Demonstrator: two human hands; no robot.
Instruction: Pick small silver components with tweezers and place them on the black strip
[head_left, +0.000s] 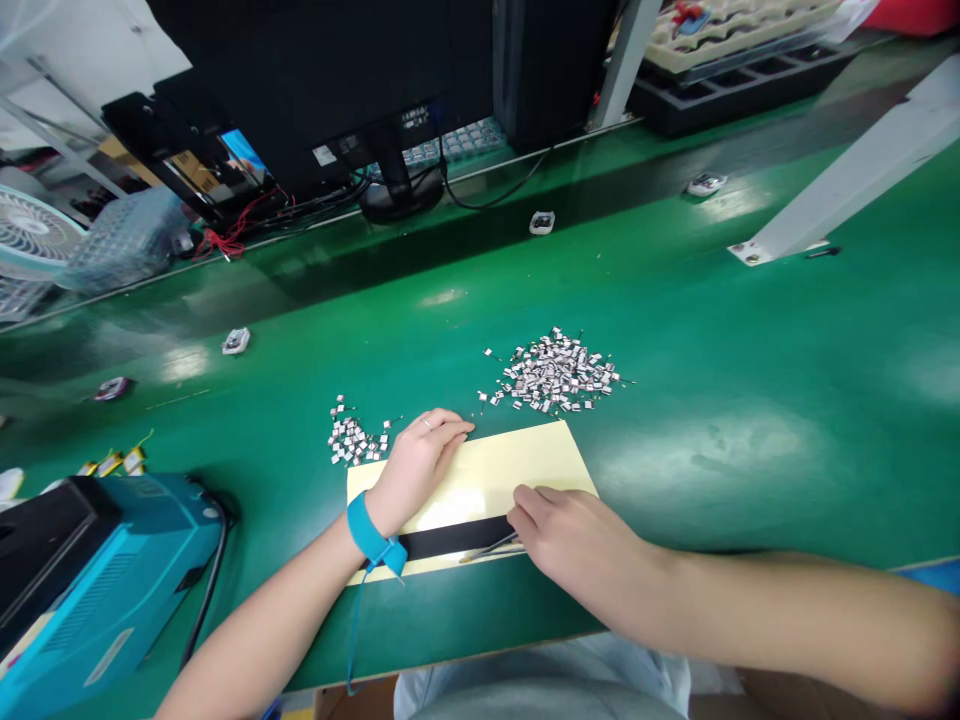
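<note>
A pale yellow sheet (pixel 517 455) lies near the front edge of the green table, with a black strip (pixel 442 538) along its lower part. My left hand (pixel 424 465), with a blue wristband (pixel 367 530), rests on the sheet's left part, fingers stretched toward its top edge. My right hand (pixel 551 525) is closed at the right end of the black strip, around a thin tweezers-like tool (pixel 487 550) that points left. Beyond the sheet lie a large pile of small white-and-dark parts (pixel 559 372) and a smaller pile (pixel 356 440) at its upper left.
A blue and black machine (pixel 150 570) with a cable stands at the left. A monitor (pixel 322 70) is at the back. A white metal post (pixel 855 170) meets the table at the right. Small white pieces (pixel 541 222) sit along the table's far side, and black trays (pixel 735 90) behind.
</note>
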